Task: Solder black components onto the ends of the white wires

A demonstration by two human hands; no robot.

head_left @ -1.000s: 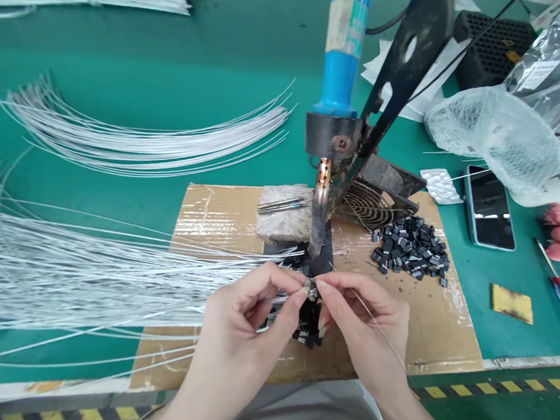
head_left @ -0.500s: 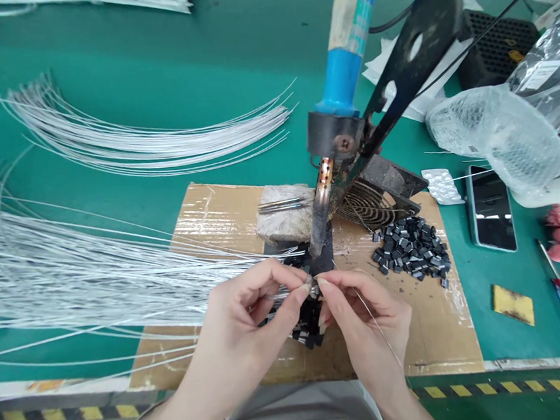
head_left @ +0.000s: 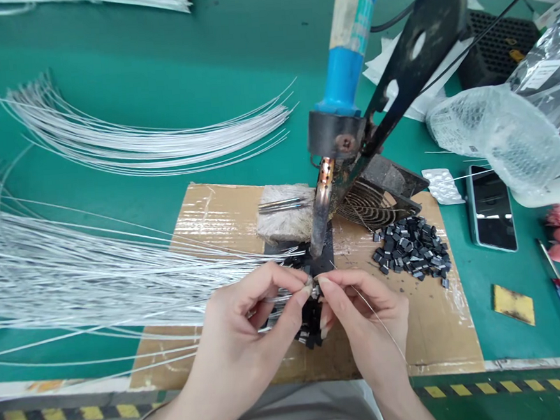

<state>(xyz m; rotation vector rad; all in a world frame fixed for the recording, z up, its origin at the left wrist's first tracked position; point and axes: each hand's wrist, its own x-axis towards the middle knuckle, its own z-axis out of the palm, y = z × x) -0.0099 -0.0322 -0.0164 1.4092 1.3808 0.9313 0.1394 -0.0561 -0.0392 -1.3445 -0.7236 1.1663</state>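
Angling both wrists inward and pinching, between thumb and forefinger of left hand and right hand alike, a small metallic piece near the tip of a soldering iron. To count: two hands, one thin wire across the right, one iron. Greyish, shiny metal at the pinch, mostly hidden.

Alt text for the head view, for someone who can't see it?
The left hand and right hand pinch a tiny part near a blue-handled soldering iron. White wires spread left; black pieces lie right, on cardboard.
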